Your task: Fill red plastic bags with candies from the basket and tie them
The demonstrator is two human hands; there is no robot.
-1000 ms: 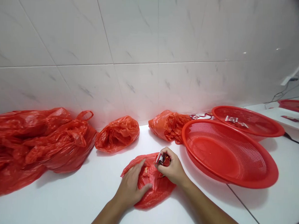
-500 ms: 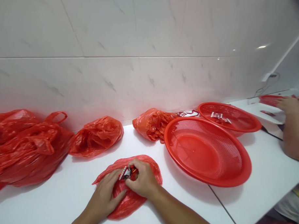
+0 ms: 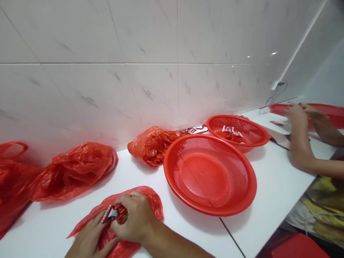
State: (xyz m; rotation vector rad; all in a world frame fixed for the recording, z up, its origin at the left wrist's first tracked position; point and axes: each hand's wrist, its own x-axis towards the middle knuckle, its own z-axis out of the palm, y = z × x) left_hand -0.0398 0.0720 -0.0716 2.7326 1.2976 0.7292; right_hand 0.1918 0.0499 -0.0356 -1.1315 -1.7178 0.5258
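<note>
A flat red plastic bag [image 3: 150,199] lies on the white table before me. My left hand [image 3: 88,237] rests on the bag's left side, its fingers stretched and thumb spread apart; the fingertips are partly hidden. In a pinch, my right hand [image 3: 139,218] holds a small wrapped packet [image 3: 112,214] with red, white and dark printing over the bag. The packet's end is close to the left fingers. Right of the bag stands a large red plastic colander [image 3: 205,179] with nothing in it.
Bunched red bags [image 3: 74,170] lie to the left, and another red bag [image 3: 150,145] sits by the wall. A second red colander [image 3: 245,127] holds several small packets. A co-worker's arms [image 3: 301,137] reach over another red basin [image 3: 336,114] at far right.
The view has turned to the right, so everything sits further left and more of the co-worker shows. My right hand still pinches the packet over the bag.
</note>
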